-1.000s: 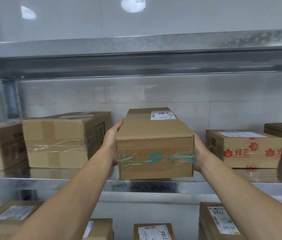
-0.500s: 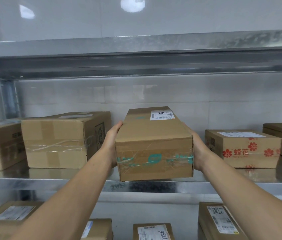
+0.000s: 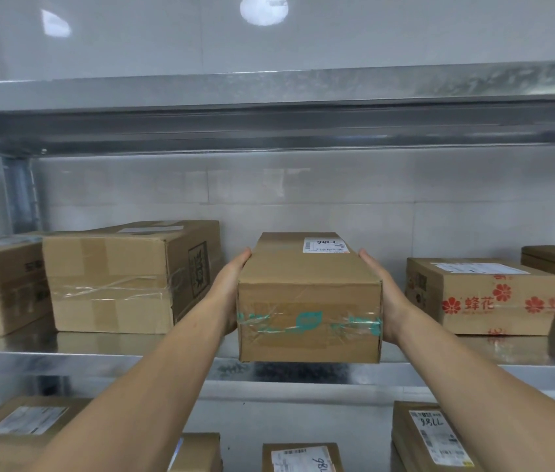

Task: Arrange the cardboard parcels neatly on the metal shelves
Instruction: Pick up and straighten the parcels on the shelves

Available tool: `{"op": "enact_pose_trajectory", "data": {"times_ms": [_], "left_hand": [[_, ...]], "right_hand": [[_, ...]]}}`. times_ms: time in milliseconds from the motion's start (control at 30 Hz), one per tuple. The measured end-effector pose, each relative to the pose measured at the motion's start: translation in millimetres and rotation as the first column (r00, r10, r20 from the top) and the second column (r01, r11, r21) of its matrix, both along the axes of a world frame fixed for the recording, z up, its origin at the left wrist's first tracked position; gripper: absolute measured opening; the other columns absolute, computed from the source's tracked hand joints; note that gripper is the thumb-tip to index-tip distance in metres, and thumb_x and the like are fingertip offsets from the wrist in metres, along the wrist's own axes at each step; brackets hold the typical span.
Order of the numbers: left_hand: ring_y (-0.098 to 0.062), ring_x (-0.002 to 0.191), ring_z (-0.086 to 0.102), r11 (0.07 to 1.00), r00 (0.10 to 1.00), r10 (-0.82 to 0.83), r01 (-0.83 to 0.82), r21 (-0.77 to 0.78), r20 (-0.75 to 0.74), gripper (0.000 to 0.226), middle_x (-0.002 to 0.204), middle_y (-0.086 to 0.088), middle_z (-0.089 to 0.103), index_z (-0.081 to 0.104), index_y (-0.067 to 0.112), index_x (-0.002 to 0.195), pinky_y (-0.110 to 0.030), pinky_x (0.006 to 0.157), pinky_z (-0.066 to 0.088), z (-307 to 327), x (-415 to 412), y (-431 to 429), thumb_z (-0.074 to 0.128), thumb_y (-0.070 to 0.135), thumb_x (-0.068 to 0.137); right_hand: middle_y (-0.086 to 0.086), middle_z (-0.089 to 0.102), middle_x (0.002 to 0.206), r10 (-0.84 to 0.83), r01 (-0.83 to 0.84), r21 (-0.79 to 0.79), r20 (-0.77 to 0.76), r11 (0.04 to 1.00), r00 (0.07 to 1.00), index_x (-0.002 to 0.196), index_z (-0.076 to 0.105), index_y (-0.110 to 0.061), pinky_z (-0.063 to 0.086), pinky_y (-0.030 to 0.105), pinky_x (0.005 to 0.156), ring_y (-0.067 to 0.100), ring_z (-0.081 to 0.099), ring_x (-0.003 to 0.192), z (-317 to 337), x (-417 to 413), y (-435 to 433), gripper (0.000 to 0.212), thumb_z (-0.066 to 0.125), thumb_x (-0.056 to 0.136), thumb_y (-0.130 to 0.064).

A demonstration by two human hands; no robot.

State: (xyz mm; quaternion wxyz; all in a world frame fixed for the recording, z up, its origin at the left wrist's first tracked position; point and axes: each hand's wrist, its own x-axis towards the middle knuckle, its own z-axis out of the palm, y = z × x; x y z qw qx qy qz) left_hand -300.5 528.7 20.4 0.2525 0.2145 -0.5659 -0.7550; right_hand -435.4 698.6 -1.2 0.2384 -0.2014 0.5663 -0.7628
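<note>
A: What's the parcel, and where is it?

B: Long brown cardboard box with teal-printed clear tape and a white label [image 3: 308, 301], at the front lip of the shiny metal shelf [image 3: 99, 362], narrow end toward us. It sits in the gap between the big clear-taped brown carton [image 3: 109, 284] and the red-flower-printed box [image 3: 483, 298], touching neither. Can't tell if its base is down on the shelf.

A: How will it handle?

B: Looks stiff, with square corners and no sag. Probably light to moderate. The taped band is likely slick, so the bare cardboard side walls are the best place to hold.

A: Fingers?

B: Left hand [image 3: 231, 287] is flat on the left wall and right hand [image 3: 383, 291] is flat on the right wall. Fingers are stretched forward and pressing inward, not curled round anything. The thumbs are hidden.
</note>
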Motion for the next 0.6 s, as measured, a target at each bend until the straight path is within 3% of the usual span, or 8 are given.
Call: {"op": "enact_pose_trajectory", "data": {"times_ms": [167,400,500,600], "left_hand": [[-0.024,0.069,0.066,0.999,1.000,0.006,-0.007,0.038,0.023,0.034,0.057,-0.005,0.071,0.064,0.014,0.096,-0.034,0.061,0.049,-10,-13,-15,0.050,0.043,0.105],[-0.029,0.079,0.068,0.998,0.996,-0.064,0.063,0.020,0.061,0.040,0.070,-0.009,0.074,0.067,0.016,0.100,-0.038,0.071,0.053,-17,-34,-35,0.048,0.050,0.104],[-0.027,0.081,0.070,0.994,0.989,-0.099,0.103,-0.030,0.107,0.037,0.078,-0.009,0.076,0.070,0.015,0.104,-0.038,0.076,0.055,-19,-42,-44,0.052,0.048,0.102],[-0.028,0.096,0.069,0.984,0.974,-0.122,0.143,-0.101,0.191,0.036,0.100,-0.014,0.075,0.071,0.012,0.111,-0.041,0.097,0.053,-21,-45,-48,0.060,0.044,0.098]], "right_hand": [[0.002,0.075,0.075,-0.003,0.008,0.048,-0.097,0.999,0.995,0.094,0.076,-0.022,0.053,0.034,0.069,0.018,0.073,0.065,3,-3,-6,0.039,0.046,0.104,-0.045],[0.004,0.074,0.080,-0.129,0.159,0.193,-0.162,0.968,0.978,0.098,0.074,-0.016,0.050,0.041,0.091,0.029,0.065,0.093,4,-29,-24,0.019,0.059,0.102,-0.025],[0.005,0.072,0.082,-0.142,0.164,0.225,-0.111,0.960,0.984,0.098,0.075,-0.018,0.050,0.045,0.094,0.030,0.061,0.094,2,-44,-32,0.022,0.058,0.102,-0.029],[0.005,0.074,0.090,-0.111,0.119,0.253,-0.049,0.960,0.993,0.114,0.073,-0.017,0.051,0.037,0.082,0.026,0.066,0.086,0,-55,-36,0.031,0.058,0.100,-0.040]]}}
